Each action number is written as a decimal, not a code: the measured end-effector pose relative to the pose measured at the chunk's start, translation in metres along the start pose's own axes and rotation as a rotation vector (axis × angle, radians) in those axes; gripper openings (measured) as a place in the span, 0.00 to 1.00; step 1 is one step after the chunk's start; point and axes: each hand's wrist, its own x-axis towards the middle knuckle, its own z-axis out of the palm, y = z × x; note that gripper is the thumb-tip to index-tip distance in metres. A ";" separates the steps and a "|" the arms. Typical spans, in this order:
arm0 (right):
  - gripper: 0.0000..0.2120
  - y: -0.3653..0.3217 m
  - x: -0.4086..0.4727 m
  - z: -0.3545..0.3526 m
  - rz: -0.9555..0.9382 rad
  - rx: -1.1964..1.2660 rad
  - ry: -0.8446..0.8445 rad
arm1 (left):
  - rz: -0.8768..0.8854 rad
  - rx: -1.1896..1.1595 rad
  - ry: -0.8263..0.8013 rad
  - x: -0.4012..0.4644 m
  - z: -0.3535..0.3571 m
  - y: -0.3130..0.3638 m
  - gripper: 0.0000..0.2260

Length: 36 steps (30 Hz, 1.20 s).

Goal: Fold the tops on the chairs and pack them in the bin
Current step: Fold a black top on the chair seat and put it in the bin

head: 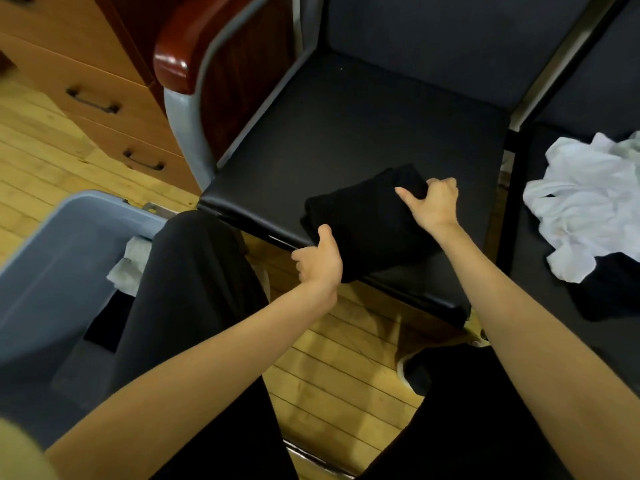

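Folded black top [367,223] pinched, seemingly, by left hand [320,259] and right hand [434,202].

The room is moderately lit, warm and even. Glare sits on the glossy red-brown wooden armrest [173,64], a hard white highlight near its front end, and a softer sheen runs along the front edge of the black padded chair seat [363,109]. My forearms throw dull shadows onto the pale plank floor [332,368]. The folded black top [360,220] is so dark that its creases barely show, while the crumpled white garment [585,209] looks slightly washed out. Straight lines bow toward the corners, and the lower left corner is a pale blur.
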 end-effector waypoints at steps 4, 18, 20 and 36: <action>0.26 0.001 -0.032 0.000 -0.052 0.000 -0.011 | 0.018 -0.027 -0.023 -0.003 -0.005 -0.012 0.35; 0.21 -0.099 -0.096 -0.044 -0.272 0.239 0.229 | 0.813 0.155 0.014 -0.048 -0.075 0.082 0.12; 0.21 -0.134 -0.106 -0.043 -0.293 0.320 0.238 | 0.893 0.120 0.003 -0.048 -0.108 0.102 0.11; 0.17 -0.368 -0.215 0.137 -0.364 0.574 -0.312 | 0.716 0.205 0.312 0.058 -0.451 0.102 0.10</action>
